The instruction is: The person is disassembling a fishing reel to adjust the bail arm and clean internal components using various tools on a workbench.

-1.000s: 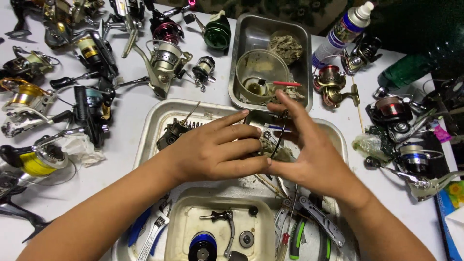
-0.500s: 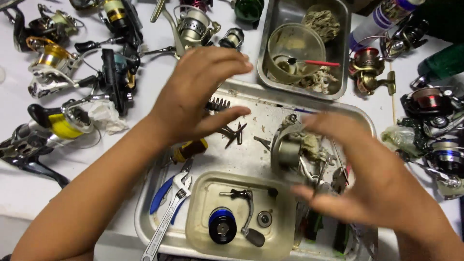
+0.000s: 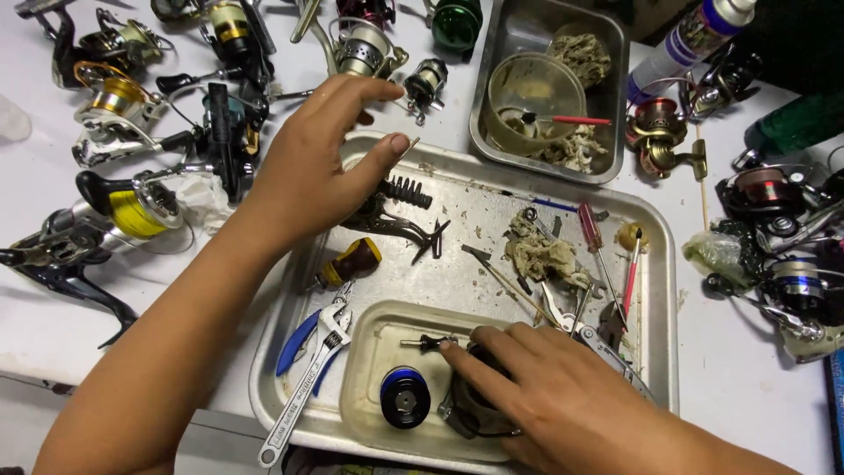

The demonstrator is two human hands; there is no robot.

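The left hand [image 3: 312, 167] hovers in the upper middle of the frame, over the top left corner of the big metal tray [image 3: 655, 352]. Its grip is nearly shut, thumb and forefinger pinching a thin stick [image 3: 410, 145], the other fingers curled loosely above. Just below it in the tray lies a dark reel frame [image 3: 396, 220] with a black ribbed part, and beside that a brown knob [image 3: 352, 261].

The right hand [image 3: 571, 409] sits at the lower right of the frame, reaching into the small plastic tub [image 3: 365, 352] that stands inside the tray. Its fingers are spread over a dark round reel body [image 3: 466, 413], and the forefinger tip touches a small black handle piece [image 3: 431, 343]. Whether that grip is closed on the body I cannot tell. A blue-rimmed spool [image 3: 404, 398] stands just left of it in the tub.

An adjustable wrench [image 3: 308, 378] with blue grips lies along the tray's lower left. Screwdrivers [image 3: 591, 230] and dirty rags [image 3: 541, 255] lie at centre right. Fishing reels [image 3: 132, 207] crowd the white surface [image 3: 53, 325] all round.
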